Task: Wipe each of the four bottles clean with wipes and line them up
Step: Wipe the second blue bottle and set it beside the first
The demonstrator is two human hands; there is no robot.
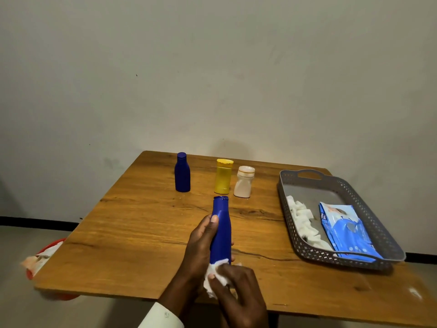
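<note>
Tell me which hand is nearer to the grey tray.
Right. The right hand, pressing a wipe to the held blue bottle's base, is nearer the grey tray; the left hand grips that bottle's far side.

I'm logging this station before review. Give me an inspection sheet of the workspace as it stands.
Surface: wooden table, crack in the grain.
Job's things: blue bottle, yellow bottle, white bottle upright at the back; second blue bottle held.
Clutter: grey basket with wipe pack and white pieces.
Grip: left hand holds the bottle; right hand presses a wipe to its base.
Cables: nothing seen.
Surroundings: plain wall; red bin with used wipes.
</note>
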